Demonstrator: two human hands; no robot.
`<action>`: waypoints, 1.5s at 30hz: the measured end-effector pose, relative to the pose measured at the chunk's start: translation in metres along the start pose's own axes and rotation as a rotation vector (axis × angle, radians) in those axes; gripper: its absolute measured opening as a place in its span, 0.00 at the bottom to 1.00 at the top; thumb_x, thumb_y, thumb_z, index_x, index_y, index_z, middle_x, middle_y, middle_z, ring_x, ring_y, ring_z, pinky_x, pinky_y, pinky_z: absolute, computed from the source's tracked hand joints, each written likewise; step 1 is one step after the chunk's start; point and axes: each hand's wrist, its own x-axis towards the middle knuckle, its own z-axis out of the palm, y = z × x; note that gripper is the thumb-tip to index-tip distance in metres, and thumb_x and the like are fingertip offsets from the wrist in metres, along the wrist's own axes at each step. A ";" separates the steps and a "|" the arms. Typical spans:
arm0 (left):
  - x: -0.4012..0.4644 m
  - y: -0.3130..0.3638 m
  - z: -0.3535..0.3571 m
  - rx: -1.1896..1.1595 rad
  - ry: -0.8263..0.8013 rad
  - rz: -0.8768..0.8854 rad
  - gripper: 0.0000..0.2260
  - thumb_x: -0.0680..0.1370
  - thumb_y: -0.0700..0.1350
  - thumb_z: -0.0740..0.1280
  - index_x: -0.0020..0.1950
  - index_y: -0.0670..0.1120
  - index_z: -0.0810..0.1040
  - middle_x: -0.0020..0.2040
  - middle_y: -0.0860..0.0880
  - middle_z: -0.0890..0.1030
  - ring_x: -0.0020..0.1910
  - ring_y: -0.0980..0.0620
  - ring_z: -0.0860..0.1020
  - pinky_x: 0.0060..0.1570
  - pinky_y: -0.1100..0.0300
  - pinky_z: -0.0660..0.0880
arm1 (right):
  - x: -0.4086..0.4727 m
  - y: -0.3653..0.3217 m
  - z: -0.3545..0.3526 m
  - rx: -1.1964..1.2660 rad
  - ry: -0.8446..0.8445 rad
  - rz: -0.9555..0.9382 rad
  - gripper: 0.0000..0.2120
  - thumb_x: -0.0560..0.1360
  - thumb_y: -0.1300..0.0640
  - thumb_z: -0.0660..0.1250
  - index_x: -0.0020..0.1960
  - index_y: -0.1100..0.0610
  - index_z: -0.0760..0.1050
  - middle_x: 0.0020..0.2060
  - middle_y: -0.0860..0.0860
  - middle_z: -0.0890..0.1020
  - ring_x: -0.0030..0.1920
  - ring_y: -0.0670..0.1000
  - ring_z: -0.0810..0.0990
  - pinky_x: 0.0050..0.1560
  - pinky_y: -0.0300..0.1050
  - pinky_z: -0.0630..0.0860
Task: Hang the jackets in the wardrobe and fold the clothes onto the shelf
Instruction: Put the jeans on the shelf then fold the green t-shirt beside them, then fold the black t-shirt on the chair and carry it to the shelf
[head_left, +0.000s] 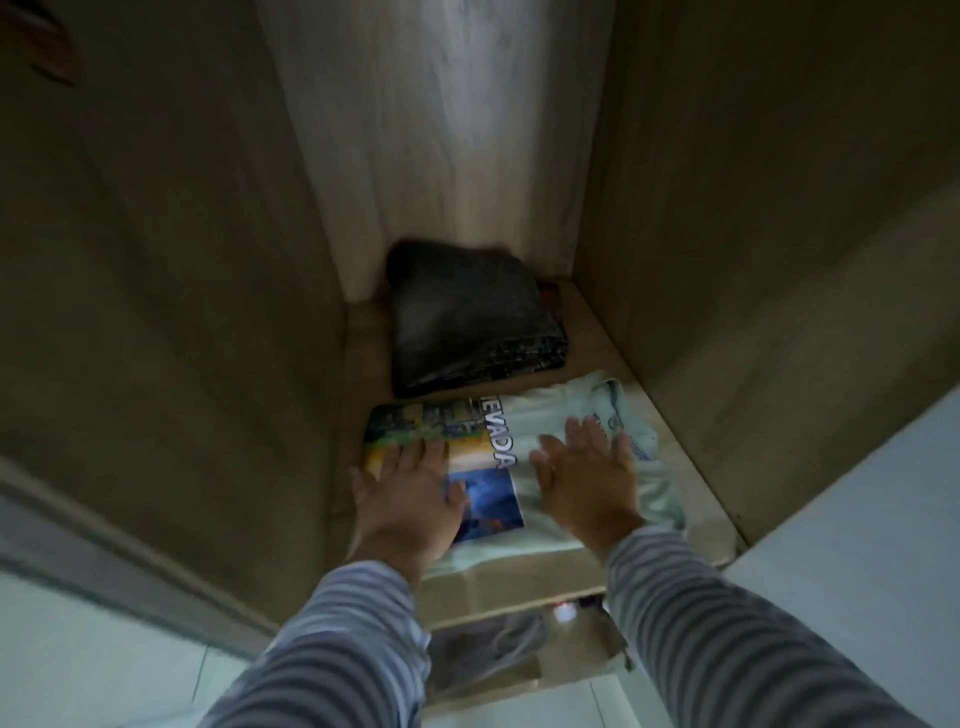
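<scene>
Far left of frame: wardrobe side wall (171, 291), plain wood, dim; a dark brownish shape in the top left corner, too blurred to name.

Lower left to center: left hand (410, 493), striped sleeve, fingers straight and spread, lying flat on the left part of the folded printed T-shirt (498, 452), over the colourful graphic edge. Not gripping, just pressing or smoothing.

Center: the T-shirt is pale mint with a photo print and the letters "EVADA" readable; it lies folded on the front half of the shelf (519, 582), a bare strip of shelf in front of it. Behind it, center of frame toward the back panel, a folded dark garment (467, 322) sits on the same shelf, just beside the shirt's far edge; whether they touch I cannot tell. A bit of something reddish peeks out at its right; unclear.

Right of center: right hand (587, 467), fingers also straight, blurred; it is over the shirt's pale right half, touching or just above, can't tell. The two hands are apart, nothing held in either.

Right: wardrobe right wall (753, 260); pale surface at far right, lower part.

Progress, judged: at least two items folded and on the shelf, second one being settled now. No jackets, rail or hangers in view, so the hanging part cannot be checked. Below the shelf something crumpled shows, unclear.
</scene>
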 end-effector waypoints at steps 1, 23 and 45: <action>-0.011 0.001 -0.007 -0.013 -0.001 0.010 0.26 0.79 0.55 0.56 0.77 0.55 0.55 0.78 0.54 0.56 0.77 0.51 0.54 0.73 0.42 0.53 | -0.010 -0.001 -0.012 0.006 -0.011 0.005 0.33 0.76 0.40 0.33 0.72 0.48 0.64 0.76 0.54 0.59 0.77 0.55 0.51 0.74 0.62 0.46; -0.410 -0.026 -0.158 -0.215 0.131 -0.444 0.16 0.79 0.49 0.57 0.65 0.53 0.73 0.67 0.50 0.74 0.66 0.47 0.71 0.63 0.50 0.69 | -0.308 -0.120 -0.211 0.011 -0.064 -0.580 0.15 0.79 0.52 0.54 0.60 0.52 0.75 0.61 0.55 0.77 0.62 0.59 0.74 0.60 0.52 0.73; -0.917 -0.212 -0.094 -0.397 0.284 -1.361 0.08 0.79 0.44 0.56 0.49 0.49 0.74 0.58 0.47 0.79 0.56 0.45 0.76 0.57 0.49 0.75 | -0.725 -0.413 -0.133 -0.097 -0.328 -1.476 0.16 0.79 0.55 0.55 0.62 0.53 0.75 0.62 0.54 0.77 0.63 0.57 0.74 0.64 0.52 0.71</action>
